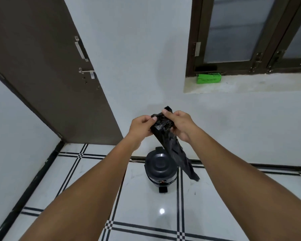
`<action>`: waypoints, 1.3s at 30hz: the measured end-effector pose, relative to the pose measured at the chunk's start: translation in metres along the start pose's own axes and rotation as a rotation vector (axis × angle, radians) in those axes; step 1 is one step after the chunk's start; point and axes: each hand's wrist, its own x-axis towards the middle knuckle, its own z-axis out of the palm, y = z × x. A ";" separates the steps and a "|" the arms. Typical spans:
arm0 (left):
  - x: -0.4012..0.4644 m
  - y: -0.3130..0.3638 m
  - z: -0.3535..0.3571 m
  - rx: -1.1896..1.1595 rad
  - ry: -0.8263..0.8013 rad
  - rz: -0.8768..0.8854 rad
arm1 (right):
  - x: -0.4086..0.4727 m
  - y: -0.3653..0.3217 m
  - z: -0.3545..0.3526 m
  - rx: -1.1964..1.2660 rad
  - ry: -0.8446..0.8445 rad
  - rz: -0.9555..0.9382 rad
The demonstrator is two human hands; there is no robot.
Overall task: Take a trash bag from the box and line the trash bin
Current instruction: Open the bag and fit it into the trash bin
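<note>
The bag is glossy black. The bin at 6 o'clock is dark grey with a black pedal. The floor is white tiles crossed by black double lines with small checks. The box at 2 o'clock is bright green. The door is brown, the wall pale bluish white
</note>
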 end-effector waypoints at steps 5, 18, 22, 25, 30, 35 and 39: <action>0.032 -0.017 -0.058 -0.031 0.279 -0.044 | 0.012 0.011 0.031 -0.177 -0.015 0.008; 0.026 -0.034 -0.059 0.279 0.001 -0.036 | 0.021 0.039 0.052 -0.250 0.053 0.022; 0.031 -0.033 -0.052 0.090 -0.200 -0.215 | 0.022 0.039 0.048 -0.286 -0.040 0.081; 0.036 -0.035 -0.049 -0.007 -0.220 -0.227 | 0.020 0.033 0.041 -0.226 -0.108 0.125; 0.039 -0.028 -0.034 -0.020 -0.094 -0.190 | 0.020 0.031 0.025 -0.192 -0.216 0.116; 0.039 -0.023 -0.029 0.023 0.026 -0.130 | 0.025 0.028 0.012 -0.232 -0.101 0.042; 0.037 -0.025 -0.033 0.022 0.105 -0.082 | 0.035 0.027 0.003 -0.269 0.165 -0.012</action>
